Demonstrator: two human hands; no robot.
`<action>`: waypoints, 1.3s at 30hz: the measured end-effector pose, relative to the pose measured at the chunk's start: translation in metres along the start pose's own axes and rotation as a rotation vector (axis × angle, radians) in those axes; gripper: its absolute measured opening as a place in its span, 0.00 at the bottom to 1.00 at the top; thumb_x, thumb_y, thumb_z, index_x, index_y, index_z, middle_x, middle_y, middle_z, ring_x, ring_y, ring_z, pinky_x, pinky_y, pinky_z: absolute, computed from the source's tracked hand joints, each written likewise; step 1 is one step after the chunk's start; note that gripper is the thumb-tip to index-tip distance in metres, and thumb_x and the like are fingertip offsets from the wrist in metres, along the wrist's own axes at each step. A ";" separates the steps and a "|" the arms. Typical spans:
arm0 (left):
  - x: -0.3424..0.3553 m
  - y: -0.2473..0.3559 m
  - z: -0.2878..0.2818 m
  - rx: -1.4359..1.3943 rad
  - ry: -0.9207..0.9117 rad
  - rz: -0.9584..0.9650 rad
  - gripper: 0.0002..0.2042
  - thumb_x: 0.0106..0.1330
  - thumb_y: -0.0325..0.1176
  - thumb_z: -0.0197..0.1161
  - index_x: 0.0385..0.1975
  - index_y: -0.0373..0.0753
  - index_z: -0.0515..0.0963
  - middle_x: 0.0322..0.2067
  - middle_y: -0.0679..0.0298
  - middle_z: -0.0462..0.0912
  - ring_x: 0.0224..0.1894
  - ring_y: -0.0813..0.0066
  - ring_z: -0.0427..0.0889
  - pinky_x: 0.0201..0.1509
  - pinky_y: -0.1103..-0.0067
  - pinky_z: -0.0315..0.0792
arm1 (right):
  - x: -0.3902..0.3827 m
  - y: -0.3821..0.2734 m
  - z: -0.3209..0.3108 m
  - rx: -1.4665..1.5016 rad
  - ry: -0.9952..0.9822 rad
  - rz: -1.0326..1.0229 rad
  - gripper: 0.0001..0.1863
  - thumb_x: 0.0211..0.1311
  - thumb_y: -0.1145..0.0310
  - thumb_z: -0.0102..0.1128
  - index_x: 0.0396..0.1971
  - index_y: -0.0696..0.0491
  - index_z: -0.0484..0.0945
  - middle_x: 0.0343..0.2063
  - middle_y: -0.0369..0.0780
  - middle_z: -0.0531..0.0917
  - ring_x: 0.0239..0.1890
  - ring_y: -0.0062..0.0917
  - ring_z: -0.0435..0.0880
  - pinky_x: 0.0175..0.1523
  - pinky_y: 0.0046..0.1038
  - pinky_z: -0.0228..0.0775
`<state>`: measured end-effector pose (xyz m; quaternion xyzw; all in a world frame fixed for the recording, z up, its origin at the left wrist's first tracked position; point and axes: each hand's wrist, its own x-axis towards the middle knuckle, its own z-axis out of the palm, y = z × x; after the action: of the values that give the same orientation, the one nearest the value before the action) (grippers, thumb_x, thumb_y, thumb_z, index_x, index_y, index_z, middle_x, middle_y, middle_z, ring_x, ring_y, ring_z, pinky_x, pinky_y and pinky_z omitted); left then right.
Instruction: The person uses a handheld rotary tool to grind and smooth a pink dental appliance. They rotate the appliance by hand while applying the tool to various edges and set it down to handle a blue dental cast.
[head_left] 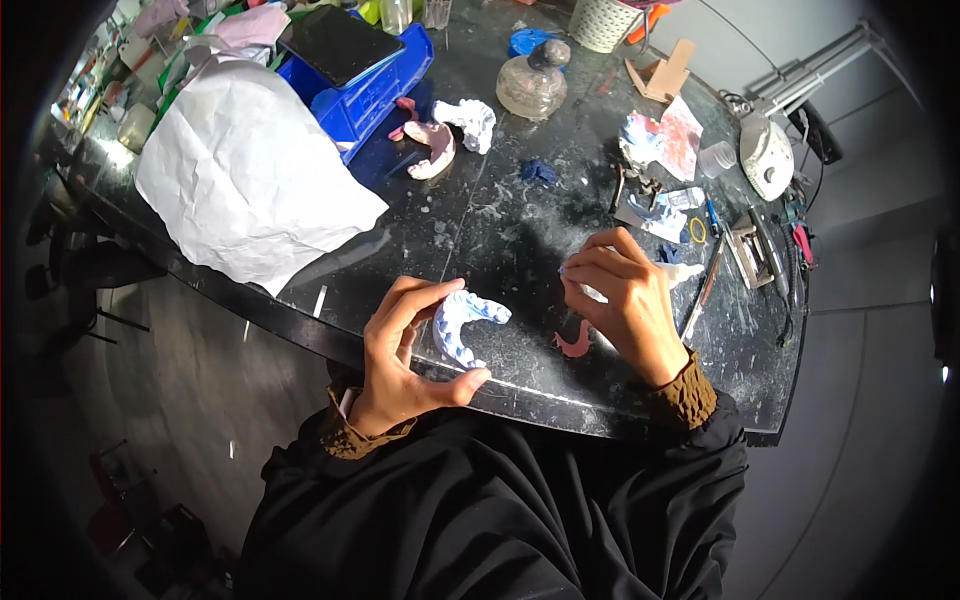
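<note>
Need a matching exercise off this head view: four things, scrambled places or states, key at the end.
Things
1. White-and-blue arch-shaped dental cast
2. Thin pink horseshoe-shaped piece
3. Rounded clear glass bottle with dark cap
4. Large white paper sheet

Places or states
A. Wrinkled, left of the blue plastic bin
B. Lying on the black tabletop, between the left hand and right hand
C. Standing toward the tabletop's far side, right of the bin
D. Held between the left hand's thumb and fingers

Pairs: 1-D, 2-B, 3-C, 4-A

A tooth model point(449, 325) (plus tools point(706, 280)) marks a dental workshop.
</note>
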<state>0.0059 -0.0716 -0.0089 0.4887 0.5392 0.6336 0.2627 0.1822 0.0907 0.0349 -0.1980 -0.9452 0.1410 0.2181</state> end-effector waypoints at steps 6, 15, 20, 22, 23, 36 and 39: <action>0.003 -0.005 -0.008 -0.056 -0.052 -0.013 0.32 0.38 0.34 0.73 0.48 0.30 0.72 0.39 0.61 0.70 0.38 0.79 0.73 0.42 0.84 0.70 | 0.011 0.006 0.009 -0.033 -0.057 0.015 0.07 0.40 0.77 0.66 0.24 0.56 0.81 0.27 0.35 0.81 0.38 0.26 0.78 0.37 0.26 0.74; 0.000 -0.007 -0.007 -0.030 -0.060 0.012 0.35 0.37 0.39 0.72 0.46 0.25 0.71 0.39 0.60 0.68 0.38 0.79 0.71 0.42 0.85 0.66 | 0.018 0.002 0.004 -0.035 -0.065 0.007 0.06 0.39 0.78 0.65 0.22 0.56 0.79 0.27 0.35 0.81 0.37 0.26 0.78 0.35 0.25 0.74; -0.001 -0.005 -0.005 -0.023 -0.038 0.068 0.36 0.36 0.39 0.75 0.46 0.25 0.71 0.40 0.57 0.69 0.40 0.76 0.73 0.44 0.83 0.69 | 0.020 -0.011 -0.010 0.040 0.070 -0.004 0.10 0.34 0.80 0.68 0.22 0.54 0.80 0.26 0.34 0.82 0.37 0.27 0.79 0.38 0.25 0.74; 0.001 0.003 -0.003 0.020 -0.031 0.114 0.35 0.36 0.40 0.76 0.46 0.27 0.73 0.39 0.57 0.72 0.40 0.73 0.75 0.42 0.81 0.71 | 0.020 -0.025 -0.022 0.169 0.043 0.004 0.11 0.33 0.81 0.69 0.22 0.53 0.80 0.27 0.34 0.83 0.37 0.28 0.79 0.40 0.26 0.73; 0.002 0.008 -0.002 0.058 -0.024 0.161 0.34 0.36 0.40 0.76 0.46 0.29 0.74 0.39 0.56 0.74 0.39 0.70 0.77 0.40 0.79 0.74 | 0.022 -0.033 -0.028 0.238 0.007 -0.007 0.12 0.33 0.81 0.69 0.22 0.53 0.80 0.28 0.35 0.83 0.38 0.28 0.78 0.42 0.27 0.72; 0.009 0.024 0.011 0.213 -0.061 0.434 0.39 0.34 0.55 0.77 0.41 0.29 0.73 0.35 0.55 0.74 0.33 0.72 0.76 0.32 0.83 0.75 | 0.017 -0.064 -0.039 0.291 0.000 -0.058 0.14 0.30 0.78 0.71 0.22 0.52 0.78 0.24 0.33 0.81 0.36 0.27 0.77 0.37 0.25 0.70; 0.007 0.025 0.012 0.241 -0.056 0.464 0.39 0.34 0.56 0.77 0.41 0.30 0.73 0.35 0.55 0.74 0.33 0.71 0.76 0.31 0.83 0.75 | 0.016 -0.065 -0.040 0.284 -0.015 -0.086 0.14 0.33 0.78 0.71 0.24 0.53 0.77 0.26 0.34 0.81 0.37 0.28 0.78 0.35 0.25 0.73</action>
<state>0.0183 -0.0674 0.0162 0.6444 0.4768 0.5943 0.0648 0.1673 0.0476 0.0982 -0.1233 -0.9250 0.2650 0.2429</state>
